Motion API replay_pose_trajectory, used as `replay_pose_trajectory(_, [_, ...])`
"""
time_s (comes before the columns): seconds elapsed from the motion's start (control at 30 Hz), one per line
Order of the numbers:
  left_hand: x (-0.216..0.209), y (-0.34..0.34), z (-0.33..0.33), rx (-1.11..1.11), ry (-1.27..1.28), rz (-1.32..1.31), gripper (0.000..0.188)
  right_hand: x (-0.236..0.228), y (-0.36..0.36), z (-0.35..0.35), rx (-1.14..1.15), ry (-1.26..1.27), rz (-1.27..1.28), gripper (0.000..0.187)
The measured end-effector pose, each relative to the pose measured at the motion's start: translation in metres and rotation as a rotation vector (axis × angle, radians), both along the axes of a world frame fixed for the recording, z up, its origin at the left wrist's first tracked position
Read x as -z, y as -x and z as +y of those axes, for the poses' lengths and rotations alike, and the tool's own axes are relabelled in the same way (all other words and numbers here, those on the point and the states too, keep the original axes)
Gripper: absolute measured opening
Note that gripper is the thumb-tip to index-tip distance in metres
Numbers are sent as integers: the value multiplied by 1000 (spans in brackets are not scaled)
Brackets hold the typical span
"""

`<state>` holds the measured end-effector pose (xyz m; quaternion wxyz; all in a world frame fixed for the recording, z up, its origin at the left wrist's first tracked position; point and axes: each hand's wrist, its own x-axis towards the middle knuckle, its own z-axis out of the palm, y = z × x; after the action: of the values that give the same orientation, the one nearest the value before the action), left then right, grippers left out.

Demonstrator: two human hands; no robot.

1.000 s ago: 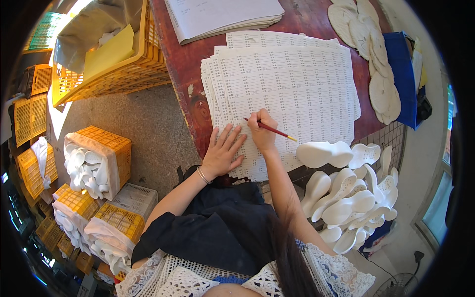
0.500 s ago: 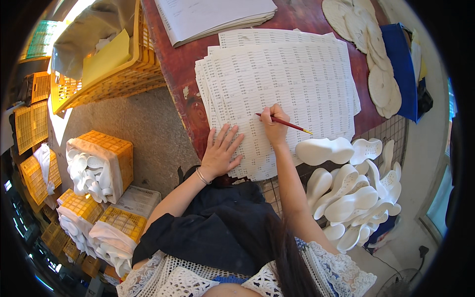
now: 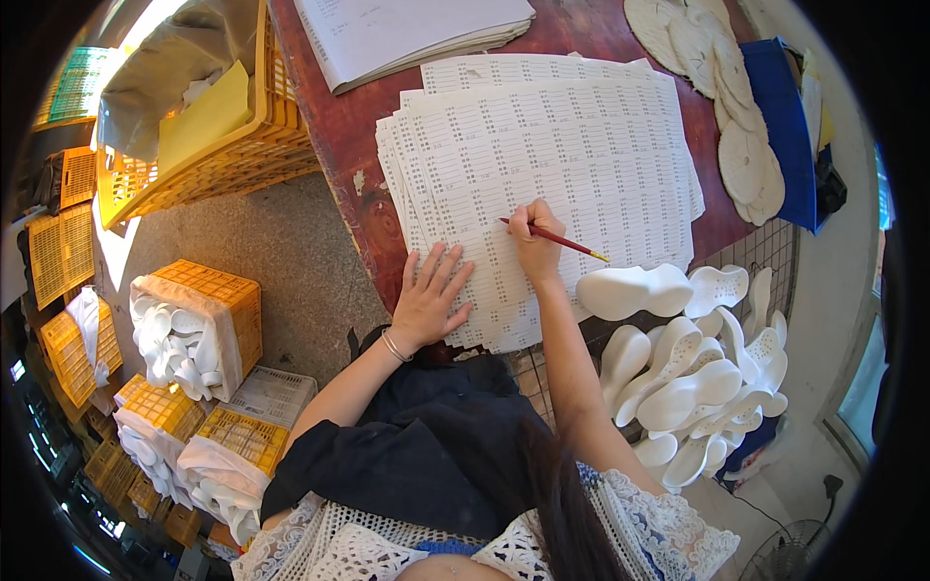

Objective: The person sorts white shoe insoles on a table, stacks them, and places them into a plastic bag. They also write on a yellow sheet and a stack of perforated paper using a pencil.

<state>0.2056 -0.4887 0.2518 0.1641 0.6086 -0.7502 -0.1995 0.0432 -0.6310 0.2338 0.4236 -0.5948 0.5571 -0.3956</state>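
Printed sheets of paper (image 3: 581,145), covered in rows and columns of small text, lie in a loose, slightly fanned stack on the dark red table (image 3: 339,126). My right hand (image 3: 539,250) grips a dark red pen (image 3: 567,242), its fingers closed and resting on the lower middle of the top sheet. The pen's gold-coloured end points right. Flat on the stack's lower left edge rests my left hand (image 3: 433,298), fingers spread, with thin bracelets at the wrist. A fold of black cloth (image 3: 417,445) covers my lap.
White foam shoe insoles (image 3: 688,392) are heaped at the right, close to my right forearm. Round cream pads (image 3: 746,160) and a blue bin (image 3: 787,136) line the far right. Another paper stack (image 3: 407,34) lies at the back. Yellow crates (image 3: 218,145) stand left.
The whole view has shifted very slightly. Both hands stay in the same places on the sheets, and the pen keeps nearly the same slant.
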Motion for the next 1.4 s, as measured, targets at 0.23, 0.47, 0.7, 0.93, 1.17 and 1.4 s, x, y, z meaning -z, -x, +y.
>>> replay_pose_trajectory(0.23, [0, 1, 0, -5, -3, -3, 66, -4, 0, -3, -41, 3, 23, 29])
replay_pose_trajectory(0.47, [1, 1, 0, -3, 13, 2, 66, -18, 26, -23, 68, -155, -27, 29])
replay_pose_trajectory(0.7, [0, 0, 0, 5, 16, 9, 66, -10, 35, -27, -3, -139, 19, 28])
replay_pose_trajectory(0.93, [0, 1, 0, 5, 32, 4, 65, -8, 35, -26, 16, -115, 47, 28])
replay_pose_trajectory(1.17, [0, 2, 0, -8, 13, -2, 64, -9, 36, -27, 16, -97, 49, 29])
replay_pose_trajectory(1.4, [0, 2, 0, -7, 5, 1, 63, -5, 36, -28, 45, -101, 21, 31])
